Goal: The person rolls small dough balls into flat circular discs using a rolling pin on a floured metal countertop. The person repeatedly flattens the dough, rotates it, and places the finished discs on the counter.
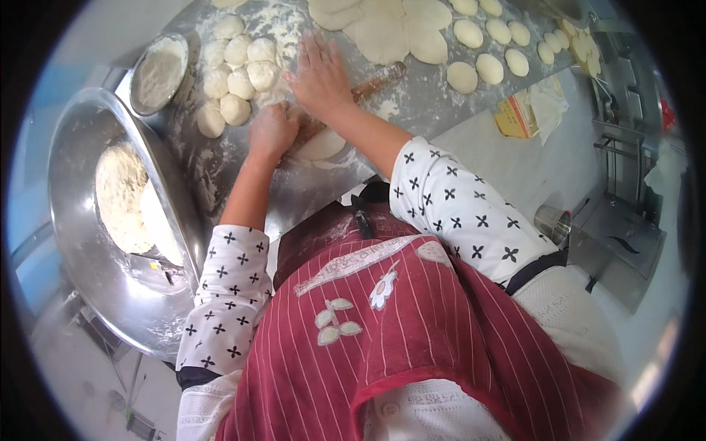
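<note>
A wooden rolling pin (379,80) lies slanted on the floured metal table. My left hand (271,134) is closed at its near left end, with the fingers mostly hidden from above. My right hand (321,82) lies across the pin's middle, palm down, its fingers stretched out over the floured surface; whatever is under the palm is hidden. Just below the pin rests a flattened piece of dough (321,145), partly covered by it. Beside my hands, to the left, sits a cluster of floured dough balls (239,83).
A big steel bowl (73,220) holding a dough mass (121,198) stands at the left, beside a small flour bowl (159,73). Overlapping dough rounds (379,33) lie at the far side, with several dough pieces (489,68) to their right. A yellow-red package (516,117) is beyond the table's right edge.
</note>
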Demonstrator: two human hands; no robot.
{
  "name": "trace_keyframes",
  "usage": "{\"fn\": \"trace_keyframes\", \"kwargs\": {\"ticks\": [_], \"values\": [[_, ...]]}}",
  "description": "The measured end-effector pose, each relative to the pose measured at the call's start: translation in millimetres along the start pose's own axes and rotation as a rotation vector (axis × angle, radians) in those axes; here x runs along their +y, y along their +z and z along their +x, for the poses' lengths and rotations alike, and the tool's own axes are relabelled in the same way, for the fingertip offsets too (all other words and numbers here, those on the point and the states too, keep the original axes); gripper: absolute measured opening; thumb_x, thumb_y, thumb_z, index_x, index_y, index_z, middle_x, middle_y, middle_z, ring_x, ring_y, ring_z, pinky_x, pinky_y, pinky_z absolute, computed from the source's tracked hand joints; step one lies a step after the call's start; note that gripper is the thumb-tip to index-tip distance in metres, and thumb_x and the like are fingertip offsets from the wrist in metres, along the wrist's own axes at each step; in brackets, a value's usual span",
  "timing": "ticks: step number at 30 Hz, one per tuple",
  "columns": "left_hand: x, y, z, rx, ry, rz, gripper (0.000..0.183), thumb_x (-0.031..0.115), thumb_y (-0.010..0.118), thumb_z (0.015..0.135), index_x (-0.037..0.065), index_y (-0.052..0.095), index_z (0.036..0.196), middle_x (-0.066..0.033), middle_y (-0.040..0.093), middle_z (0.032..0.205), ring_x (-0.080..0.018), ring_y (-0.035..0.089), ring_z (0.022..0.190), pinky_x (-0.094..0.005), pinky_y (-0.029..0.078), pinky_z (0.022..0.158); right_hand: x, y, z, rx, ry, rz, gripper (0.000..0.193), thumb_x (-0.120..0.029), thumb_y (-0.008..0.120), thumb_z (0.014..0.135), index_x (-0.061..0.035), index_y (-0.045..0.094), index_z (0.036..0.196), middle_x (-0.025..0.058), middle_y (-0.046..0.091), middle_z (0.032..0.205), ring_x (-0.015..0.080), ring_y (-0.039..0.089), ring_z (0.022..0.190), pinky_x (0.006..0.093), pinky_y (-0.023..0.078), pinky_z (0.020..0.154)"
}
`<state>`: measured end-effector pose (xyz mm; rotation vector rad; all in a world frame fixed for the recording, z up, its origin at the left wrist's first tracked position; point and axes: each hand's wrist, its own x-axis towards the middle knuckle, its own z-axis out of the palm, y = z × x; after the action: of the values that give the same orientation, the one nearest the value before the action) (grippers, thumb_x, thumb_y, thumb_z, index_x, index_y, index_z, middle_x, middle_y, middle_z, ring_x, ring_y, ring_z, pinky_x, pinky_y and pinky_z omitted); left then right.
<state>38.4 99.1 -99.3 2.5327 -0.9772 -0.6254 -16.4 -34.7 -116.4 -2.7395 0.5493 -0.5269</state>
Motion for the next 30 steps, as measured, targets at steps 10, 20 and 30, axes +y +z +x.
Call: {"fn": "trace_keyframes", "kwargs": {"ticks": [10, 20, 30], "values": [[24, 11, 44, 0.202, 0.188, -0.411, 0.039, 0.025, 0.074, 0.079, -0.002, 0.061, 0.104, -0.0238, 0.065, 0.104, -0.0389, 0.062, 0.1, -0.0429, 0.05, 0.083, 27, -91, -135, -0.27, 0.047, 0.066, 0.068, -0.032, 0.06, 0.086, 0.0068, 0.038, 0.138, 0.0211, 0.037, 0.146, 0.0344, 0.029, 0.138, 0.0488, 0.016, 0.114], [11, -70, 195, 0.476, -0.445, 0.101, 0.066, 0.059, 0.06, 0.081, 0.019, 0.052, 0.133, -0.0192, 0.039, 0.143, -0.0446, 0.036, 0.131, -0.0715, 0.03, 0.095, 33, -82, -116, -0.276, 0.034, 0.082, 0.067, -0.035, 0.057, 0.089, 0.0041, 0.039, 0.14, 0.0177, 0.039, 0.145, 0.0314, 0.031, 0.138, 0.0462, 0.021, 0.112], [11, -20, 73, 0.329, -0.166, 0.356, 0.051, 0.047, 0.061, 0.084, 0.025, 0.057, 0.13, -0.0098, 0.045, 0.141, -0.038, 0.041, 0.129, -0.0632, 0.03, 0.101, 38, -82, -114, -0.288, -0.038, 0.103, 0.063, -0.035, 0.057, 0.089, 0.0037, 0.043, 0.136, 0.0171, 0.041, 0.142, 0.0304, 0.035, 0.134, 0.0452, 0.024, 0.109]]}}
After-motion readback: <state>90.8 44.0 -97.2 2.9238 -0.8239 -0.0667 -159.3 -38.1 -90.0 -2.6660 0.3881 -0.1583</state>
